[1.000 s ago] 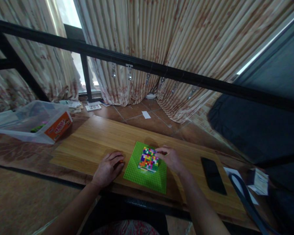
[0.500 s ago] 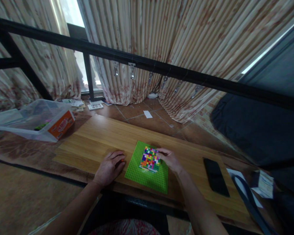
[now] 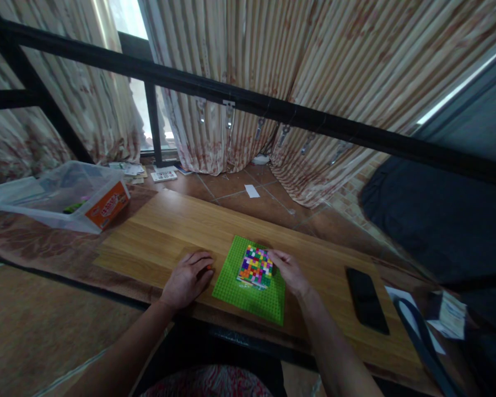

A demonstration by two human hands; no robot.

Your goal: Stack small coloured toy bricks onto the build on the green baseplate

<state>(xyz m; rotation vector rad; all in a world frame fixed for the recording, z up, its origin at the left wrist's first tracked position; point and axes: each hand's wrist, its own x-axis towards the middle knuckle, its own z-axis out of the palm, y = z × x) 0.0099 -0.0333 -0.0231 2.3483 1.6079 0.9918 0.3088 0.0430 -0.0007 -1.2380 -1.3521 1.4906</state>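
A green studded baseplate (image 3: 231, 284) lies on the wooden board. On it stands a low block of many-coloured toy bricks (image 3: 256, 266), with a pale layer showing along its near side. My right hand (image 3: 290, 272) is at the block's upper right corner, thumb and fingers pinched together at its edge; whatever they hold is too small to tell. Left of the baseplate, my left hand (image 3: 187, 280) rests on the board with curled fingers. A small orange brick (image 3: 209, 267) shows between its thumb and fingertips.
A black phone (image 3: 366, 300) lies on the wooden board (image 3: 165, 226) at the right. Beyond the left end stands a clear plastic box (image 3: 62, 212) with an orange label. A black metal bar (image 3: 252, 99) crosses behind, before striped curtains (image 3: 264, 49). Papers and a dark strap (image 3: 417, 325) lie far right.
The view has shifted slightly, moving the scene a little to the right. My right hand stays at the block's upper right corner, and my left hand keeps its place.
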